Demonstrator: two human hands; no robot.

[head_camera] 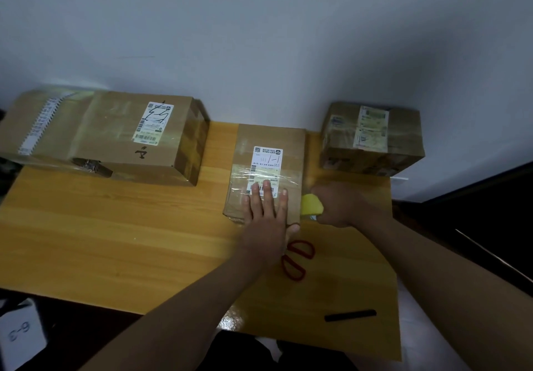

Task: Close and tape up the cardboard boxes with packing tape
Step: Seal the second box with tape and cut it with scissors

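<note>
Head view: we see the left hand (266, 212) lying flat, fingers straight, on top of the middle box (268, 166), which sits on the wooden table (115, 226). The right hand (337, 205) curls around a yellow tape dispenser (311, 205) just beside the box's right edge. Red scissors (298, 259) lie near the left wrist. A large box (109, 135) sits left, a small box (372, 140) right, and a black pen (350, 315) lies near the front edge.
</note>
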